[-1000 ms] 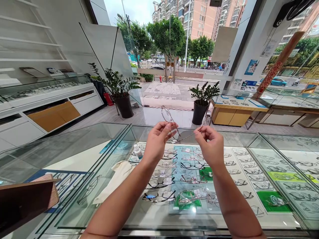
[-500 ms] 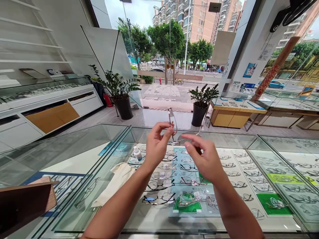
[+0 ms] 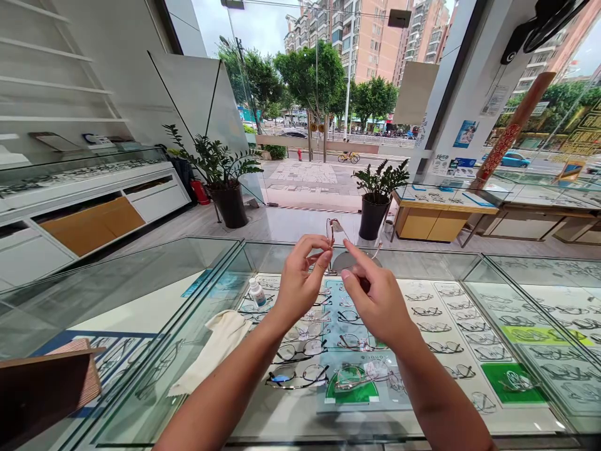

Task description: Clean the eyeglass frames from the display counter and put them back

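My left hand [image 3: 303, 272] pinches a pair of thin-framed eyeglasses [image 3: 331, 232] between thumb and fingers, held up above the glass display case [image 3: 286, 250]. Part of the frame is hidden behind the fingers. Close to its right side is my right hand [image 3: 378, 288], with the index finger stretched toward the eyeglasses and the thumb apart; the other fingers are curled. Whether that fingertip touches the frame I cannot tell. Left of my hands, on the case, a small white bottle [image 3: 257, 293] stands above a cream cloth [image 3: 213, 347].
Rows of eyeglasses [image 3: 295, 376] lie inside the case beneath my forearms. A brown box-like object [image 3: 47, 382] is at the lower left. Beyond the case stand two potted plants [image 3: 230, 203] and a glass front. Another display counter [image 3: 94, 213] runs along the left wall.
The eyeglasses have turned in my left hand, so the frame now faces differently. My right index finger has lifted and come closer to them. The view has shifted slightly.
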Action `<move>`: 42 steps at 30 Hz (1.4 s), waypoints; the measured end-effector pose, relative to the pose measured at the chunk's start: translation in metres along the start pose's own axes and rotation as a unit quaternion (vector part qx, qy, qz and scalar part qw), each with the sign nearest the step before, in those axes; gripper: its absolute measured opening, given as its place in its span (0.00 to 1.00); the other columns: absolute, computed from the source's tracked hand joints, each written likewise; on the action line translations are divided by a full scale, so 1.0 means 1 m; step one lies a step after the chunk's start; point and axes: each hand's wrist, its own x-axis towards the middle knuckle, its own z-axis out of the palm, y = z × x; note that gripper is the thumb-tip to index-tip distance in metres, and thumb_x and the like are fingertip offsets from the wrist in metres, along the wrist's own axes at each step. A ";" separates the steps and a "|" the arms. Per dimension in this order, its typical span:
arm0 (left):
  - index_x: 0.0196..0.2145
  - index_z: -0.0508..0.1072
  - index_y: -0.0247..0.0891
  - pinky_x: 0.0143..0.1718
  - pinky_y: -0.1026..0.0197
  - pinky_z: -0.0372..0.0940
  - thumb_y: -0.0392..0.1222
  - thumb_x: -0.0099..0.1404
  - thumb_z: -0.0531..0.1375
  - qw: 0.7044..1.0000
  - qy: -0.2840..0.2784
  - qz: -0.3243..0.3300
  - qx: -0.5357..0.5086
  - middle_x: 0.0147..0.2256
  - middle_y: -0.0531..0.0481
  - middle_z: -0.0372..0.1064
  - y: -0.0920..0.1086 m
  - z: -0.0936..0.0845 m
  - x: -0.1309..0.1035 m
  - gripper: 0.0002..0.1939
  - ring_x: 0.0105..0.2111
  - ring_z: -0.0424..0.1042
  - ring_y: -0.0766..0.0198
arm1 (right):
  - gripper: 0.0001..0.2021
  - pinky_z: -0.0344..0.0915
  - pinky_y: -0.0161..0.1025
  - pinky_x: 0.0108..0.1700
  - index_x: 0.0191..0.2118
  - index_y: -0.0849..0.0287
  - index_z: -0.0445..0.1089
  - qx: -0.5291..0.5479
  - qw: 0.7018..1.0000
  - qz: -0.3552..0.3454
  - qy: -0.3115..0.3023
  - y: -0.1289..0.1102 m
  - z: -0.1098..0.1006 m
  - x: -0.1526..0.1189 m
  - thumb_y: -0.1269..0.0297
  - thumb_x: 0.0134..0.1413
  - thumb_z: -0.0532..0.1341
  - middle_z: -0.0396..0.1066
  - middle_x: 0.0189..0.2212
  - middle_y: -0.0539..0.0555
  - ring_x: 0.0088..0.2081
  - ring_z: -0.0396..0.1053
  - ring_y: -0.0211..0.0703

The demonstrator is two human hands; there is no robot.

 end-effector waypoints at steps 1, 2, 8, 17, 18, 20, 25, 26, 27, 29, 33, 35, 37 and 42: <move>0.42 0.75 0.42 0.50 0.55 0.73 0.48 0.75 0.61 1.000 -0.005 -0.003 0.003 0.48 0.43 0.73 0.000 -0.001 0.000 0.08 0.50 0.74 0.56 | 0.30 0.57 0.39 0.31 0.75 0.59 0.59 0.000 1.000 0.001 0.013 0.002 -0.001 0.000 0.59 0.71 0.56 0.59 0.22 0.42 0.25 0.58 0.39; 0.42 0.74 0.42 0.50 0.55 0.72 0.48 0.75 0.61 1.000 -0.014 -0.004 0.010 0.47 0.44 0.73 0.000 -0.001 0.001 0.08 0.50 0.73 0.56 | 0.31 0.58 0.39 0.32 0.75 0.59 0.58 -0.002 1.000 0.001 0.030 0.004 -0.002 0.001 0.59 0.71 0.56 0.59 0.23 0.42 0.25 0.59 0.39; 0.41 0.73 0.42 0.46 0.59 0.71 0.46 0.76 0.59 0.995 -0.080 -0.012 0.062 0.45 0.45 0.72 -0.004 -0.006 0.004 0.07 0.47 0.71 0.58 | 0.33 0.60 0.41 0.33 0.76 0.59 0.54 0.003 0.991 -0.010 0.133 0.013 -0.009 0.004 0.59 0.70 0.57 0.57 0.24 0.42 0.26 0.59 0.40; 0.37 0.76 0.41 0.46 0.58 0.73 0.49 0.70 0.67 0.995 -0.060 -0.058 -0.057 0.49 0.43 0.70 0.003 -0.005 0.005 0.09 0.53 0.71 0.55 | 0.17 0.70 0.46 0.46 0.59 0.56 0.75 -0.019 0.997 -0.039 0.064 0.011 -0.002 0.010 0.60 0.68 0.62 0.79 0.48 0.58 0.47 0.74 0.50; 0.36 0.77 0.41 0.46 0.58 0.73 0.50 0.68 0.68 0.994 -0.062 -0.068 -0.063 0.50 0.42 0.70 0.005 -0.006 0.006 0.10 0.53 0.71 0.54 | 0.16 0.71 0.48 0.49 0.58 0.55 0.76 -0.020 0.998 -0.044 0.045 0.011 0.000 0.010 0.61 0.68 0.62 0.78 0.52 0.59 0.52 0.74 0.52; 0.34 0.78 0.40 0.46 0.57 0.73 0.51 0.66 0.70 0.991 -0.069 -0.087 -0.079 0.50 0.41 0.72 0.006 -0.006 0.006 0.12 0.54 0.72 0.52 | 0.15 0.71 0.50 0.53 0.57 0.54 0.77 -0.012 0.998 -0.052 0.022 0.011 0.003 0.012 0.61 0.68 0.63 0.78 0.56 0.60 0.57 0.73 0.55; 0.32 0.82 0.41 0.53 0.51 0.72 0.49 0.63 0.73 0.981 -0.072 -0.125 -0.131 0.51 0.42 0.75 0.004 -0.007 0.003 0.09 0.55 0.74 0.51 | 0.14 0.71 0.51 0.56 0.54 0.56 0.79 0.016 0.997 -0.066 0.027 0.012 0.010 0.011 0.60 0.69 0.62 0.81 0.53 0.60 0.56 0.75 0.54; 0.33 0.82 0.42 0.54 0.50 0.71 0.48 0.63 0.73 0.979 -0.072 -0.130 -0.137 0.51 0.43 0.76 0.004 -0.007 0.002 0.09 0.55 0.75 0.51 | 0.14 0.71 0.51 0.57 0.54 0.56 0.79 0.020 0.997 -0.070 0.032 0.012 0.011 0.010 0.59 0.69 0.62 0.81 0.53 0.60 0.55 0.76 0.54; 0.33 0.83 0.42 0.55 0.50 0.71 0.48 0.64 0.72 0.978 -0.074 -0.133 -0.140 0.52 0.43 0.77 0.006 -0.007 0.001 0.08 0.56 0.75 0.50 | 0.14 0.71 0.51 0.57 0.54 0.55 0.79 0.024 0.996 -0.074 0.035 0.012 0.011 0.010 0.59 0.70 0.63 0.81 0.52 0.59 0.55 0.76 0.54; 0.36 0.84 0.42 0.56 0.49 0.71 0.49 0.66 0.71 0.979 -0.088 -0.130 -0.127 0.53 0.42 0.77 0.012 -0.009 -0.001 0.09 0.56 0.75 0.50 | 0.13 0.71 0.51 0.56 0.53 0.54 0.80 0.032 0.995 -0.083 0.045 0.012 0.011 0.009 0.58 0.70 0.63 0.82 0.50 0.58 0.53 0.76 0.53; 0.45 0.85 0.44 0.62 0.49 0.67 0.50 0.74 0.63 0.990 -0.115 -0.073 -0.022 0.56 0.42 0.76 0.027 -0.019 -0.004 0.12 0.59 0.74 0.51 | 0.10 0.70 0.52 0.56 0.49 0.52 0.81 0.026 0.992 -0.097 0.077 0.014 0.008 0.009 0.59 0.70 0.62 0.83 0.48 0.57 0.53 0.77 0.54; 0.48 0.83 0.45 0.64 0.48 0.65 0.49 0.76 0.60 0.995 -0.074 -0.035 0.050 0.57 0.43 0.75 0.026 -0.029 -0.005 0.13 0.61 0.72 0.52 | 0.10 0.69 0.53 0.58 0.49 0.53 0.81 0.021 0.991 -0.100 0.091 0.014 0.006 0.008 0.60 0.70 0.63 0.82 0.49 0.57 0.54 0.76 0.54; 0.51 0.80 0.45 0.63 0.48 0.65 0.49 0.76 0.59 0.992 0.024 -0.013 0.124 0.57 0.44 0.74 0.010 -0.043 -0.010 0.13 0.61 0.71 0.52 | 0.10 0.69 0.53 0.58 0.49 0.53 0.80 0.019 0.990 -0.100 0.098 0.013 0.003 0.007 0.61 0.70 0.62 0.82 0.49 0.57 0.54 0.76 0.53; 0.65 0.61 0.41 0.69 0.42 0.56 0.47 0.65 0.67 0.900 0.268 -0.107 0.327 0.66 0.36 0.60 -0.078 -0.084 -0.048 0.35 0.68 0.58 0.45 | 0.11 0.68 0.54 0.58 0.49 0.53 0.80 0.019 0.990 -0.104 0.089 0.007 -0.005 0.003 0.61 0.71 0.60 0.82 0.48 0.57 0.54 0.76 0.54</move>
